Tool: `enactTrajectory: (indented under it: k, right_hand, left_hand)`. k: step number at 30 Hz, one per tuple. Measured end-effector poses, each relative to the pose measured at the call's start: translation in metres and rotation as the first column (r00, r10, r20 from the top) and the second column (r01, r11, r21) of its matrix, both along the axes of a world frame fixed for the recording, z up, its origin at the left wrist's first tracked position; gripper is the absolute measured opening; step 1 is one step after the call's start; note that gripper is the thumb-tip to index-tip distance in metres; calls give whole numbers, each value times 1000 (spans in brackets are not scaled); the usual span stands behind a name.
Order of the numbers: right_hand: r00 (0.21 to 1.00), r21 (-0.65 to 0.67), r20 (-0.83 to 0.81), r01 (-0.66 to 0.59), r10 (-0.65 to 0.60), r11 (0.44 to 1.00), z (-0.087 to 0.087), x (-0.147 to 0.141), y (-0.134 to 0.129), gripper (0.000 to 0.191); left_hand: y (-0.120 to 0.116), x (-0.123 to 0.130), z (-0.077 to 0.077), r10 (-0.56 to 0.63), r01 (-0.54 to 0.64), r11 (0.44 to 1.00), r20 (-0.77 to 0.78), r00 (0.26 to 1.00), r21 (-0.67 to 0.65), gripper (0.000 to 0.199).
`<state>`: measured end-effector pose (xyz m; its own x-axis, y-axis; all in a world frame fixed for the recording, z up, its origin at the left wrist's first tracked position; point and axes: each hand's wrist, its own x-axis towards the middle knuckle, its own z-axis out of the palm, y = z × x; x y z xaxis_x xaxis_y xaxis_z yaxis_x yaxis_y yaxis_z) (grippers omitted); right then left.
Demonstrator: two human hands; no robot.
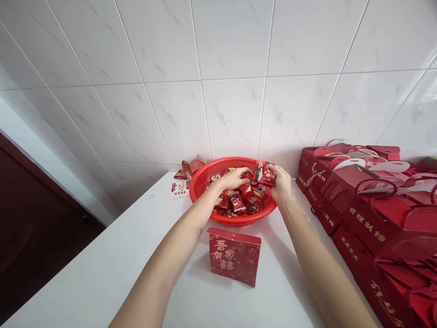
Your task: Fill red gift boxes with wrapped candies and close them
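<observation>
A red plastic basket (197, 197) full of small wrapped candies (237, 202) stands on the white table near the tiled wall. My right hand (282, 182) is at the basket's right rim, its fingers closed on red candy packets (265, 174) held above the pile; their exact number is hard to make out. Over the middle of the candies, my left hand (236, 178) has its fingers curved and apart, close to the red wrappers. In front of the basket, between my forearms, a small red box (235, 257) with pale characters stands upright.
Red gift boxes (341, 200) with rope handles are stacked along the table's right side. Behind the basket on the left lie a small red carton (193, 167) and printed cards (180, 187). A white tiled wall (232, 114) closes off the back.
</observation>
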<state>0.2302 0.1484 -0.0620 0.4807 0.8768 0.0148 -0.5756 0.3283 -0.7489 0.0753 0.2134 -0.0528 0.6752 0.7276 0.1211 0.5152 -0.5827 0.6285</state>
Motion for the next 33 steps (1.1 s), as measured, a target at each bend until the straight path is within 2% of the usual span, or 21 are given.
enactTrajectory:
  k: [6,11,18,23,28,33]
  right_hand:
    - [1000,-4,-2,-10,10,1000,1,0,-1,13]
    - [1000,-2,-3,-6,6,1000,3,-1,-3,14]
    - [1000,3,-30,-6,6,1000,2,-2,-2,11]
    - [1000,-5,-19,-9,9,1000,3,-2,-3,11]
    - [1000,-7,-11,-12,12,1000,4,-2,-5,12]
    - [1000,3,-13,-20,20,1000,4,-3,-6,13]
  left_hand:
    - [2,2,-4,-43,57,992,128,991,-110,42]
    - [3,2,-5,-52,78,987,178,983,-140,44]
    - [7,-1,-9,10,-8,999,34,999,-48,42]
    - [8,-1,-12,47,-46,996,21,999,-71,48]
    - [1,-2,-5,117,-120,992,-66,991,-30,58]
    - [-5,-3,-1,126,-127,992,-106,986,-2,52]
